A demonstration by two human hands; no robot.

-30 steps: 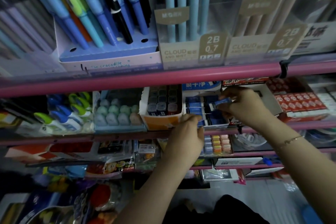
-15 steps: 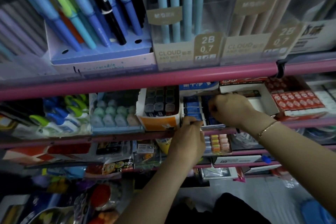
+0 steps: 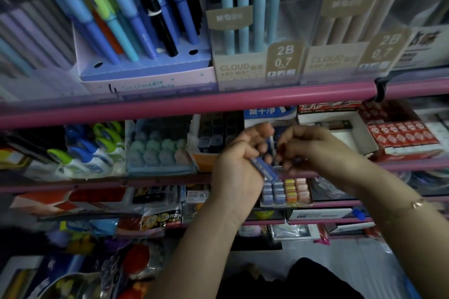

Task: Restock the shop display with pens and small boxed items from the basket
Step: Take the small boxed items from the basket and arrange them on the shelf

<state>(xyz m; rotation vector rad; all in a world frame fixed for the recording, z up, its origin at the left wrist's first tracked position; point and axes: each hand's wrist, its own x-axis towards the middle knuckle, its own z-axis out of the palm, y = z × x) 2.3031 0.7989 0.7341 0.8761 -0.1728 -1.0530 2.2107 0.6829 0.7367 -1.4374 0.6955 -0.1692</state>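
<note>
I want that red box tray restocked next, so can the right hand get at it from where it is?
Probably yes: the right hand sits just left of the red box tray, same shelf, nothing between.

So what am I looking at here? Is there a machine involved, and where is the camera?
No machine: this is a person working with two bare hands. The single camera is worn on their head and looks forward and down, so you see what they see. It is wide-angle, which bends the straight shelves.

In front of them is a shop display with pink shelf rails. The top shelf holds boxes of upright pens and pale blue pencils. The shelf below holds trays of small stationery, including pastel erasers and red boxes.

The left hand grips a small blue boxed item. The right hand is curled beside it, fingertips near the item; whether it holds anything itself is too blurred to tell.
</note>
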